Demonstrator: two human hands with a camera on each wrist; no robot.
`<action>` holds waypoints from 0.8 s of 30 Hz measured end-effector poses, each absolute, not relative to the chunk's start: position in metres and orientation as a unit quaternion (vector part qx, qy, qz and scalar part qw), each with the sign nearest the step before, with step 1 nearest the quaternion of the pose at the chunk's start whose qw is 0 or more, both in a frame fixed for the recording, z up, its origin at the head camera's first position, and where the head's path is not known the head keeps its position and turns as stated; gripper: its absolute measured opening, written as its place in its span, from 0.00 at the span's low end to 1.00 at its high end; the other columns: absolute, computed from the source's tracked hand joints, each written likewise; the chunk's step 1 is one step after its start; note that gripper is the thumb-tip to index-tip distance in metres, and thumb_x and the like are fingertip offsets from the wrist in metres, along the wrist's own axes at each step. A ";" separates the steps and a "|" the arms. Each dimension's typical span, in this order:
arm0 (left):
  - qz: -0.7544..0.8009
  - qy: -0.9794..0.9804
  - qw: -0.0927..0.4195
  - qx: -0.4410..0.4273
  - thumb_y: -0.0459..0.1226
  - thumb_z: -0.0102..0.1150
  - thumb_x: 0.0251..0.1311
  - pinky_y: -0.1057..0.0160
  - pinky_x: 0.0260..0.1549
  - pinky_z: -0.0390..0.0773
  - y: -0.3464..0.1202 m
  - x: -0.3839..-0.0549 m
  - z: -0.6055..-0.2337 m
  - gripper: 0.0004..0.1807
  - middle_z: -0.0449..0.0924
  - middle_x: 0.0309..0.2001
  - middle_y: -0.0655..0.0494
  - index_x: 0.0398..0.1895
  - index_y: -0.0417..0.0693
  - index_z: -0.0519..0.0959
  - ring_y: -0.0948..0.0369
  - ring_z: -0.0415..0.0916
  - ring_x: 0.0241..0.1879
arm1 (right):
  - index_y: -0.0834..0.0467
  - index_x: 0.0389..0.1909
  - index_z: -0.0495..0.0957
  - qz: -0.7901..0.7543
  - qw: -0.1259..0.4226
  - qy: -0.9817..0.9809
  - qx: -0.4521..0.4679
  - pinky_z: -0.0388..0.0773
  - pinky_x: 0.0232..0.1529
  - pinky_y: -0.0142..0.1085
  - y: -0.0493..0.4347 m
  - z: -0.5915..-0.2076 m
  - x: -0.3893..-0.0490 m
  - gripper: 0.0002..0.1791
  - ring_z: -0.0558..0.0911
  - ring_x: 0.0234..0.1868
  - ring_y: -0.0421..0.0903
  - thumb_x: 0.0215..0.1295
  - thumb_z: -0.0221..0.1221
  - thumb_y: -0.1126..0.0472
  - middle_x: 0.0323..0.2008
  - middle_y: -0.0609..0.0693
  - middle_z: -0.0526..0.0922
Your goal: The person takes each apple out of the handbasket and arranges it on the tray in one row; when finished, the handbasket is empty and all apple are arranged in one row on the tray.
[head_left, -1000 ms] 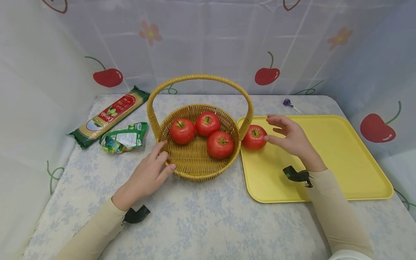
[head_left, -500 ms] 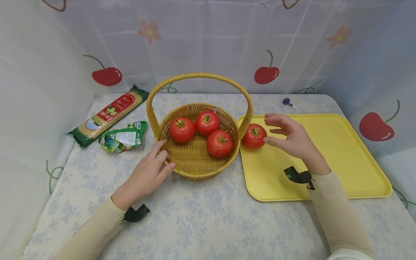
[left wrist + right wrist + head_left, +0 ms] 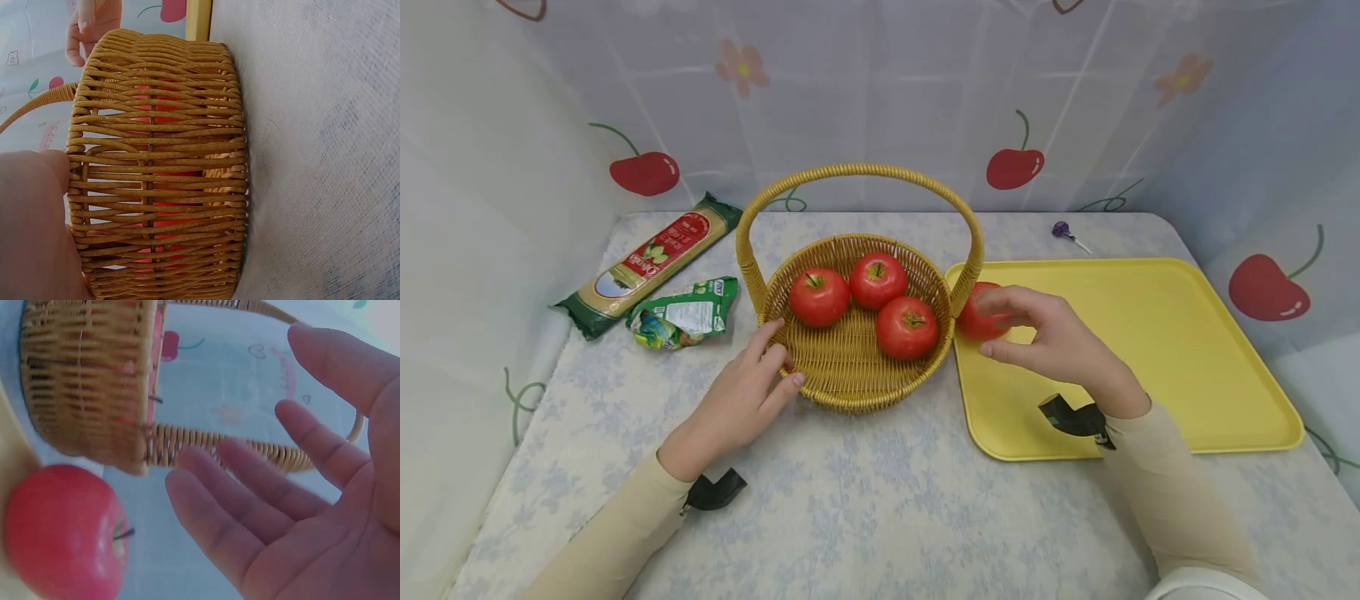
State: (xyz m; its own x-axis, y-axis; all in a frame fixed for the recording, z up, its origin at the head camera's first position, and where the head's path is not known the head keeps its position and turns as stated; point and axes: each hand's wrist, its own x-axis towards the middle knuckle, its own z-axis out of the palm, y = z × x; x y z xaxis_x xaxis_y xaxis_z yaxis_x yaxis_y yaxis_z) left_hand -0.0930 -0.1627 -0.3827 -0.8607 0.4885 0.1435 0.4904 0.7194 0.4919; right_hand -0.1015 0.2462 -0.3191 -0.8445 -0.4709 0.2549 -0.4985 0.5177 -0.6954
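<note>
While the left hand (image 3: 730, 408) has its fingers hooked over the near-left rim of the basket (image 3: 850, 405), the right hand (image 3: 1063, 342) is poised by the loose apple (image 3: 974, 323), fingers bent, thumb well apart. Right grip: wide, nothing in it. Fingers overlap the apple in the head view, but the right wrist view shows a gap, so I'd call it no contact. Left grip: narrow, on the rim; how firm, can't tell.

Loose apple is at the far-left corner of the yellow tray (image 3: 1150, 358), stem up, just right of the basket. Can't tell if they touch. Left apple (image 3: 818, 298), far apple (image 3: 878, 281) and near apple (image 3: 907, 328) are inside the basket; it looks upright.

Failure modes, my guess:
- Roll: skin looks smooth and round. Fingertips landing too high or off-centre would squirt it right or near across the tray; basket blocks left.
- Clearance: basket wall and the right foot of the handle (image 3: 971, 268) crowd the apple's left side. Fingers squeezing in there could knock the basket, and the only hold is on the opposite side, so it may pivot.
- Tilt: too much left-hand push on the rim could tip the basket and send its apples near-left.
- Snag: any low leftward carry likely clips rim or handle.
</note>
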 end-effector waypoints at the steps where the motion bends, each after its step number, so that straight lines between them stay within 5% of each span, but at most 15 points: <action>1: -0.267 -0.927 0.001 -0.263 0.42 0.55 0.74 0.54 0.38 0.73 -0.163 -0.093 -0.383 0.09 0.57 0.75 0.34 0.36 0.47 0.71 0.47 0.79 0.40 | 0.60 0.54 0.81 0.396 0.020 -0.873 0.284 0.83 0.50 0.33 0.244 -0.319 -0.100 0.23 0.83 0.51 0.45 0.56 0.72 0.71 0.51 0.57 0.85; 7: -0.271 -0.926 -0.003 -0.263 0.42 0.54 0.74 0.53 0.38 0.73 -0.162 -0.092 -0.382 0.09 0.57 0.76 0.34 0.37 0.48 0.71 0.46 0.79 0.40 | 0.59 0.49 0.82 0.371 0.030 -0.876 0.307 0.85 0.45 0.38 0.227 -0.314 -0.091 0.21 0.85 0.43 0.38 0.54 0.74 0.68 0.45 0.49 0.87; 15: -0.273 -0.925 0.001 -0.264 0.45 0.52 0.76 0.50 0.42 0.75 -0.163 -0.093 -0.382 0.11 0.56 0.76 0.35 0.38 0.48 0.72 0.42 0.79 0.49 | 0.61 0.53 0.81 0.371 -0.001 -0.865 0.337 0.84 0.49 0.48 0.201 -0.312 -0.100 0.21 0.84 0.50 0.51 0.58 0.73 0.66 0.50 0.55 0.85; 24: -0.274 -0.924 0.004 -0.268 0.45 0.51 0.76 0.45 0.45 0.76 -0.163 -0.092 -0.383 0.12 0.57 0.76 0.36 0.37 0.48 0.72 0.38 0.77 0.57 | 0.59 0.54 0.81 0.319 0.005 -0.883 0.343 0.81 0.53 0.46 0.174 -0.317 -0.116 0.21 0.81 0.53 0.49 0.61 0.72 0.59 0.52 0.53 0.85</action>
